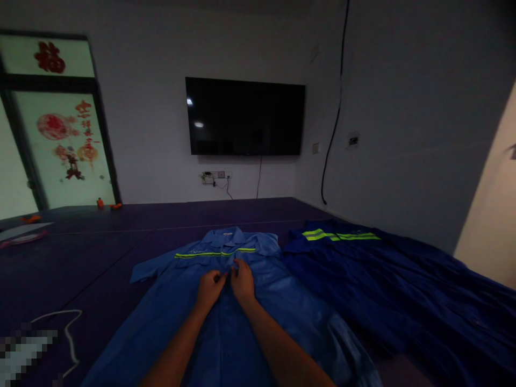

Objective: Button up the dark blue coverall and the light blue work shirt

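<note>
A light blue work shirt (pixel 278 306) with a yellow reflective stripe lies flat, front up, on a dark surface (pixel 100 258) before me. My left hand (pixel 209 289) and my right hand (pixel 243 280) meet at the shirt's front placket, just below the chest stripe. Both have fingers curled and pinched on the fabric edges of the placket. What is between the fingertips is too small to make out beyond the cloth.
A darker blue garment (pixel 387 285) with reflective stripes lies to the right, touching the shirt. A white cord (pixel 68 328) loops at the lower left. A wall television (pixel 245 116) hangs ahead; a decorated glass door (pixel 64 145) stands at the left.
</note>
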`<state>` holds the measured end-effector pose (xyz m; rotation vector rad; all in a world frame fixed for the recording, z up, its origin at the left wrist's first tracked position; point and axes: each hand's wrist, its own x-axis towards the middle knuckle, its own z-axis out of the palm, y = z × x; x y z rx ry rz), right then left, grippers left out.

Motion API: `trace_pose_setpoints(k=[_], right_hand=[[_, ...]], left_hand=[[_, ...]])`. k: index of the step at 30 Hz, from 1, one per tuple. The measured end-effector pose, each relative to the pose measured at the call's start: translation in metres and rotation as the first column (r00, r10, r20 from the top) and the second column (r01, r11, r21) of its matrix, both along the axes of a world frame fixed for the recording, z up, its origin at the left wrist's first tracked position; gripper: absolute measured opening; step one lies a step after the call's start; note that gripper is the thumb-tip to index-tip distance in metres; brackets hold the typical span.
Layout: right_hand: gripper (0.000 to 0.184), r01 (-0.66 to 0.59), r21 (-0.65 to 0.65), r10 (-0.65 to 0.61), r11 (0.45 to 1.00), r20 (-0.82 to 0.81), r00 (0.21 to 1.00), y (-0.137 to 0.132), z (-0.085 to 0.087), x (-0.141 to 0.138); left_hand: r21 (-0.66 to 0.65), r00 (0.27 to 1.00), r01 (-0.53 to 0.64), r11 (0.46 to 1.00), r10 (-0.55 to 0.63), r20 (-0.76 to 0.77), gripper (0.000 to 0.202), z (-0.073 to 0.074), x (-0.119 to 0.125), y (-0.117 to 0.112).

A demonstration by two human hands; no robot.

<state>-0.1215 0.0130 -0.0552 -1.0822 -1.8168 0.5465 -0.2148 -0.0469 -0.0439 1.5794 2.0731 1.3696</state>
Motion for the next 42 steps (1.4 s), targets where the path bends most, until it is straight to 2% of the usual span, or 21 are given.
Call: trace_pose_setpoints(k=[3, 6, 9, 12, 15, 20, 26, 30, 33, 42], right_hand=[[0.028, -0.069, 0.006, 0.069, 0.998, 0.032, 0.997, -0.012, -0.003, 0.009], [0.024, -0.189, 0.004, 0.187, 0.982, 0.111, 0.976, -0.026, -0.004, 0.023], [0.021, -0.297, -0.006, 0.292, 0.955, 0.202, 0.935, -0.037, -0.004, 0.037], [0.021, -0.351, -0.017, 0.343, 0.936, 0.270, 0.900, -0.046, -0.001, 0.047], [0.023, -0.357, -0.027, 0.348, 0.934, 0.297, 0.889, -0.052, 0.002, 0.050], [0.023, -0.351, -0.047, 0.346, 0.935, 0.327, 0.879, -0.054, 0.006, 0.049], [0.019, -0.310, -0.015, 0.298, 0.951, 0.325, 0.898, -0.053, 0.003, 0.047], [0.014, -0.272, -0.021, 0.264, 0.962, 0.323, 0.909, -0.054, 0.004, 0.048], [0.012, -0.274, -0.016, 0.265, 0.962, 0.318, 0.910, -0.055, 0.006, 0.048], [0.012, -0.297, 0.004, 0.283, 0.955, 0.299, 0.912, -0.054, 0.003, 0.047]], left_hand=[[-0.077, 0.985, 0.060, 0.995, -0.046, 0.166, 0.033, -0.003, 0.003, -0.016], [-0.132, 0.958, 0.112, 0.985, -0.072, 0.278, 0.029, -0.005, 0.008, -0.031], [-0.153, 0.949, 0.136, 0.979, -0.084, 0.304, 0.023, -0.007, 0.015, -0.042], [-0.147, 0.959, 0.104, 0.984, -0.060, 0.277, 0.020, -0.008, 0.021, -0.048], [-0.138, 0.958, 0.071, 0.988, -0.029, 0.285, 0.016, -0.008, 0.023, -0.052], [-0.165, 0.938, 0.159, 0.973, -0.096, 0.333, 0.018, -0.005, 0.021, -0.056], [-0.194, 0.963, 0.085, 0.977, -0.031, 0.267, 0.023, -0.006, 0.022, -0.052], [-0.118, 0.982, 0.033, 0.992, -0.010, 0.191, 0.023, -0.006, 0.022, -0.048], [-0.054, 0.986, 0.038, 0.998, -0.029, 0.162, 0.022, -0.006, 0.021, -0.046], [-0.109, 0.947, 0.113, 0.988, -0.073, 0.312, 0.024, -0.006, 0.020, -0.048]])
